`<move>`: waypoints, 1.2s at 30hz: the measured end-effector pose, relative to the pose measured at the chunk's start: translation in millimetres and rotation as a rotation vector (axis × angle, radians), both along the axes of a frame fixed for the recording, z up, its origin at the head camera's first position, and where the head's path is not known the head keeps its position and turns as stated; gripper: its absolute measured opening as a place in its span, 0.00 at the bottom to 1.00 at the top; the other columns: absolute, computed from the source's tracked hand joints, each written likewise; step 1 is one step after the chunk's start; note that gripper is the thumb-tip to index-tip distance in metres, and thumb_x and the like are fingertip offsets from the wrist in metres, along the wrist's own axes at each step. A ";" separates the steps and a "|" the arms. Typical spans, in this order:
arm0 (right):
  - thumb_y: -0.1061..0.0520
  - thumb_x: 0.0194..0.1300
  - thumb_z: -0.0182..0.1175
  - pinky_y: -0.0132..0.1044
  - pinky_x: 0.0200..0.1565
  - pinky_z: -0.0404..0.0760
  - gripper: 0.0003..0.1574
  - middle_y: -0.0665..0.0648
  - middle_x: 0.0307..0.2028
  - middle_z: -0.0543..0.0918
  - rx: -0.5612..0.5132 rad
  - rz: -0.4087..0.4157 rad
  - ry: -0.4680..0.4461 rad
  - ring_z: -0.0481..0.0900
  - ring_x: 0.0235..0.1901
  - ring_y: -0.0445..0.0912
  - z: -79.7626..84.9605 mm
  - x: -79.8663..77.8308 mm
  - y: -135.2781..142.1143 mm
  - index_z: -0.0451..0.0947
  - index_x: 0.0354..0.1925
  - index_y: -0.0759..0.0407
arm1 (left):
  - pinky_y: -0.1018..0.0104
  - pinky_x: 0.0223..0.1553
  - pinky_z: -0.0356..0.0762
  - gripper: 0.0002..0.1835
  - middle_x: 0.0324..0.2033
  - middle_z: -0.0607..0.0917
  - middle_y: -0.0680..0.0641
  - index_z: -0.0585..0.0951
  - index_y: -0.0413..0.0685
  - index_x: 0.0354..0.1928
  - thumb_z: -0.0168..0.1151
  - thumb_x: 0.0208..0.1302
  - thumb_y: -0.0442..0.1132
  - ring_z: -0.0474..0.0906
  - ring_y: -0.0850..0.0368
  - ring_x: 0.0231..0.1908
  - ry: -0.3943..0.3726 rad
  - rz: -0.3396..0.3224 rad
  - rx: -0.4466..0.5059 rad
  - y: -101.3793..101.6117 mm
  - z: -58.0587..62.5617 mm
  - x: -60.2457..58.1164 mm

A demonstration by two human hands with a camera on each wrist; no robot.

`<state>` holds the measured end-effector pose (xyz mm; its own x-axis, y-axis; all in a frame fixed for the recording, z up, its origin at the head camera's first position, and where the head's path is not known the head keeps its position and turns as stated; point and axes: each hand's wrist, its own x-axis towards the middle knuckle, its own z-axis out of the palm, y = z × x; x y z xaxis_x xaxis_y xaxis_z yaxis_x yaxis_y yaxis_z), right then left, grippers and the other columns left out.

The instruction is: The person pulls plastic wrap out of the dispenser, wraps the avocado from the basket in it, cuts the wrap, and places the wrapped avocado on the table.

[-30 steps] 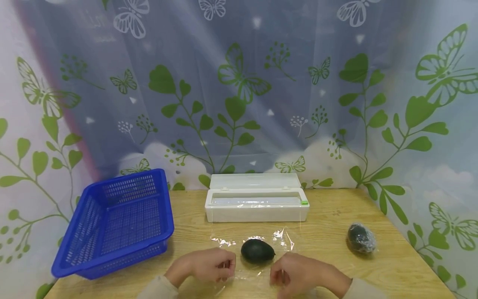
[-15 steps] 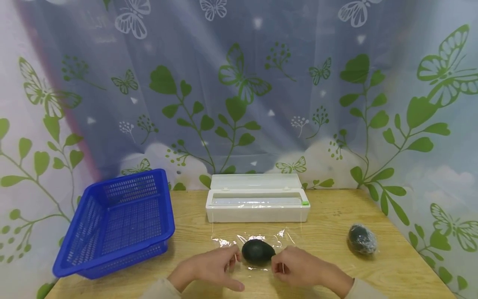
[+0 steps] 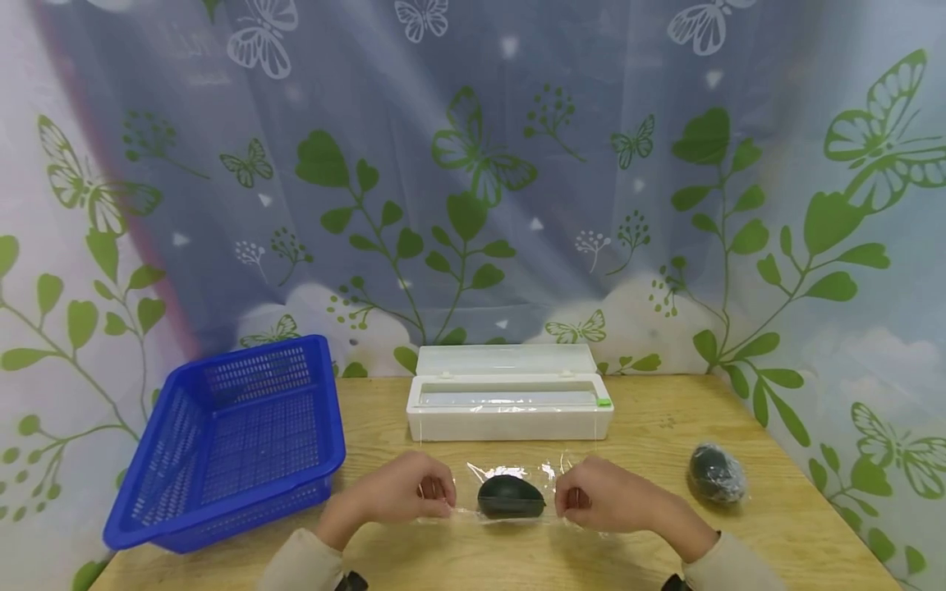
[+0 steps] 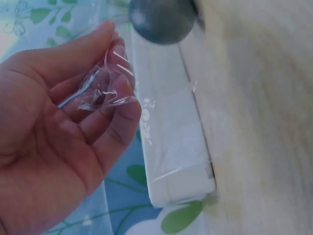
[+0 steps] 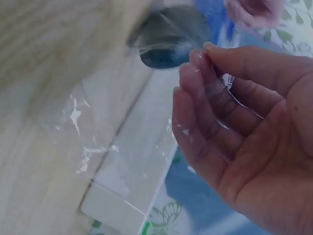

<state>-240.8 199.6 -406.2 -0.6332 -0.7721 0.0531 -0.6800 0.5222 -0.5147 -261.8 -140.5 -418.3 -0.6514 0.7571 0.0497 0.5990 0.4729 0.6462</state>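
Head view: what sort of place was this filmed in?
Probably a small, screened-off indoor workspace, though what lies beyond is hidden. A butterfly-print curtain hangs behind and at both sides of a wood-grain table, which bears a blue basket and an open white box.

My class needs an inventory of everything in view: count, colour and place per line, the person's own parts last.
Table: 1, brown, foreground
Backdrop: 1, blue-grey and white, green-printed, behind
Basket: 1, blue, table's left
Box: 1, white, table's far centre
Lid: 1, whitish, open behind the box
Tab: 1, green, box's right end
Film: 1, clear, in front of the box
Fruit: 1, dark green, front centre, at the film
Wrapped fruit: 1, dark green, table's right
Left hand: 1, bare, left of fruit, pinching film
Right hand: 1, bare, right of fruit, pinching film
Sleeves: 2, cream, below the hands
Wrist gear: 2, black, by the sleeves
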 end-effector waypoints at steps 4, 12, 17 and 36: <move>0.66 0.67 0.65 0.25 0.31 0.80 0.06 0.48 0.28 0.87 -0.015 -0.014 0.004 0.77 0.27 0.28 2.1 -5.7 3.7 0.84 0.33 0.57 | 0.74 0.37 0.82 0.06 0.30 0.89 0.51 0.87 0.41 0.38 0.65 0.71 0.35 0.79 0.74 0.30 0.011 0.008 0.034 -5.0 5.0 -4.5; 0.62 0.70 0.64 0.27 0.33 0.79 0.06 0.49 0.30 0.86 -0.018 -0.086 -0.032 0.76 0.28 0.29 0.7 -18.2 3.1 0.85 0.34 0.58 | 0.74 0.38 0.82 0.10 0.29 0.88 0.50 0.87 0.39 0.40 0.61 0.74 0.37 0.79 0.73 0.30 0.027 0.036 0.033 -5.2 0.1 -14.4; 0.64 0.70 0.63 0.28 0.32 0.79 0.08 0.51 0.28 0.86 -0.034 -0.104 -0.034 0.75 0.27 0.29 -2.9 -26.3 -0.8 0.85 0.32 0.59 | 0.74 0.37 0.81 0.09 0.29 0.88 0.49 0.87 0.38 0.39 0.61 0.73 0.36 0.78 0.73 0.30 0.033 0.038 0.026 -5.5 -7.2 -21.1; 0.66 0.69 0.62 0.28 0.30 0.78 0.08 0.53 0.27 0.86 -0.076 -0.138 -0.116 0.74 0.25 0.31 -25.9 -43.8 -0.8 0.85 0.33 0.62 | 0.72 0.40 0.79 0.04 0.33 0.87 0.51 0.86 0.44 0.40 0.68 0.68 0.37 0.78 0.69 0.34 -0.011 0.088 -0.018 -12.6 -21.8 -39.2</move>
<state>-284.6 198.7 -432.1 -0.7383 -0.6739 0.0283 -0.5379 0.5631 -0.6274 -301.0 -153.0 -440.1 -0.7162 0.6973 0.0290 0.5473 0.5353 0.6434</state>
